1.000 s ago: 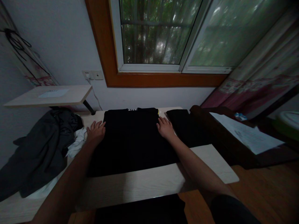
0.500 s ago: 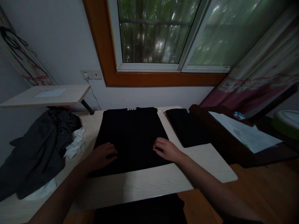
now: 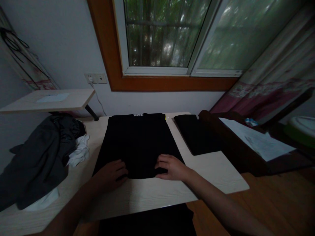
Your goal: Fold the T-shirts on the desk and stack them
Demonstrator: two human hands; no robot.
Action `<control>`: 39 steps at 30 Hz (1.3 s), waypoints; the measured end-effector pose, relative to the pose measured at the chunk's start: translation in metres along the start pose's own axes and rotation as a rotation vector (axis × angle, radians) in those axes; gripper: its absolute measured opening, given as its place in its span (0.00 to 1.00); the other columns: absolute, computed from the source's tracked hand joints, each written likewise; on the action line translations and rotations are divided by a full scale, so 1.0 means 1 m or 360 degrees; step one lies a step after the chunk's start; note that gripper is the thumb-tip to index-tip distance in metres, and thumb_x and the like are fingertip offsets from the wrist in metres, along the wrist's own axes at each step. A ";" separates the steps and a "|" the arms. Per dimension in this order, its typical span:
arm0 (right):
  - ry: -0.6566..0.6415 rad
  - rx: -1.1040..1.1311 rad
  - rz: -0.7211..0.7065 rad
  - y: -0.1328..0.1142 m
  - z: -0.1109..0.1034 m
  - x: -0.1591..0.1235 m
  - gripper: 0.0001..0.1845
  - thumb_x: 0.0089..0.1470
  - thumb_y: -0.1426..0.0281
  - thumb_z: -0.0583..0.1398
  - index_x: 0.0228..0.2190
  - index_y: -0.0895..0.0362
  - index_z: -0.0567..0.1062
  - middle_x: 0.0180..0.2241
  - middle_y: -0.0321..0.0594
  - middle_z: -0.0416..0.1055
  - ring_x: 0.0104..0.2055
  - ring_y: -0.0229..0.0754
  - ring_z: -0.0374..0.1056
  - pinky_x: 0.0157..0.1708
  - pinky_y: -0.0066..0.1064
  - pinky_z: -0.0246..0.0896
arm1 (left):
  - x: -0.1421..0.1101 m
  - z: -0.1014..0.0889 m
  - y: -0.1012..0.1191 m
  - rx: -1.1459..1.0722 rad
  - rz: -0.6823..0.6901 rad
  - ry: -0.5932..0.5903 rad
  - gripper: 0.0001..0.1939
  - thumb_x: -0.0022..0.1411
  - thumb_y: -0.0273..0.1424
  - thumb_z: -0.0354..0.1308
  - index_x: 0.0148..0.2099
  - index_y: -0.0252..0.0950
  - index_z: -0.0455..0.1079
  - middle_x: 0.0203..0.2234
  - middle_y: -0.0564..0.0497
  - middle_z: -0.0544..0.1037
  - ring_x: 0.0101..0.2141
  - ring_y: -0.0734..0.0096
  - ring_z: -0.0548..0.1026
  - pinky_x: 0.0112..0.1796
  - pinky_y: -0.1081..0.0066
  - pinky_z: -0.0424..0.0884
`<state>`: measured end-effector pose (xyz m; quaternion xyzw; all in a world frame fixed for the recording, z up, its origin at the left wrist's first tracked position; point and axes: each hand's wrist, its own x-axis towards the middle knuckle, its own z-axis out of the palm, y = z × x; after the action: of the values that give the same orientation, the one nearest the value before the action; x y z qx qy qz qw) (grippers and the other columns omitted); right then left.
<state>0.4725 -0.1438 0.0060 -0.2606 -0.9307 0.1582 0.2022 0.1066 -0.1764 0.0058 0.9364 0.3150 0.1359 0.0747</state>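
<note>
A black shirt (image 3: 140, 141) lies flat on the pale wood-grain table (image 3: 147, 193), with small white lettering at its far edge and a bit of yellow at the far right corner. My left hand (image 3: 112, 173) rests at the shirt's near left part, fingers slightly spread. Opposite it, my right hand (image 3: 172, 167) touches the near right part, thumb close to the near hem and apart from the fingers. Neither hand visibly grips the cloth, though the fingertips are hard to see against the black. To the right lies a folded black garment (image 3: 194, 134).
A heap of dark grey clothing (image 3: 46, 157) with white cloth (image 3: 80, 150) lies on the left, beside a raised shelf (image 3: 73, 101). Dark brown furniture bearing a sheet of paper (image 3: 258, 139) stands right. Below the table's near edge is black cloth (image 3: 147, 223).
Both hands have slid toward me over the shirt, down to its near edge. The near hem looks straighter and sits slightly farther from me.
</note>
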 end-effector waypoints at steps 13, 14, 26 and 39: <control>0.0050 0.0000 -0.0046 -0.007 0.004 -0.002 0.07 0.62 0.66 0.61 0.39 0.53 0.80 0.34 0.39 0.74 0.36 0.40 0.70 0.37 0.32 0.67 | 0.000 -0.002 0.001 -0.0164 -0.0043 -0.0048 0.09 0.72 0.25 0.52 0.43 0.39 0.74 0.37 0.50 0.78 0.38 0.70 0.74 0.38 0.70 0.71; 0.0055 0.0010 -0.0051 -0.009 0.003 -0.002 0.07 0.62 0.68 0.61 0.38 0.53 0.79 0.34 0.39 0.74 0.35 0.40 0.70 0.36 0.32 0.66 | 0.000 -0.003 0.001 -0.0179 -0.0041 -0.0052 0.10 0.72 0.25 0.51 0.43 0.39 0.74 0.37 0.50 0.78 0.37 0.70 0.74 0.39 0.71 0.71; 0.0173 0.0359 -0.0003 -0.017 -0.014 -0.004 0.06 0.56 0.77 0.61 0.30 0.54 0.75 0.29 0.37 0.71 0.33 0.38 0.67 0.34 0.29 0.62 | -0.006 -0.017 0.008 -0.0195 -0.0169 -0.0186 0.12 0.71 0.21 0.49 0.41 0.39 0.73 0.36 0.51 0.77 0.37 0.71 0.73 0.40 0.70 0.69; -0.0085 0.0187 0.0204 -0.002 -0.023 -0.026 0.06 0.53 0.76 0.64 0.35 0.54 0.78 0.35 0.39 0.73 0.38 0.41 0.70 0.40 0.32 0.65 | -0.015 -0.014 0.010 -0.0363 -0.0368 -0.0274 0.12 0.71 0.27 0.50 0.48 0.42 0.73 0.43 0.50 0.76 0.42 0.70 0.75 0.43 0.70 0.70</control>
<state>0.5021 -0.1552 0.0190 -0.3031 -0.9063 0.2321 0.1817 0.0963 -0.1930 0.0187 0.8875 0.3955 0.0805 0.2222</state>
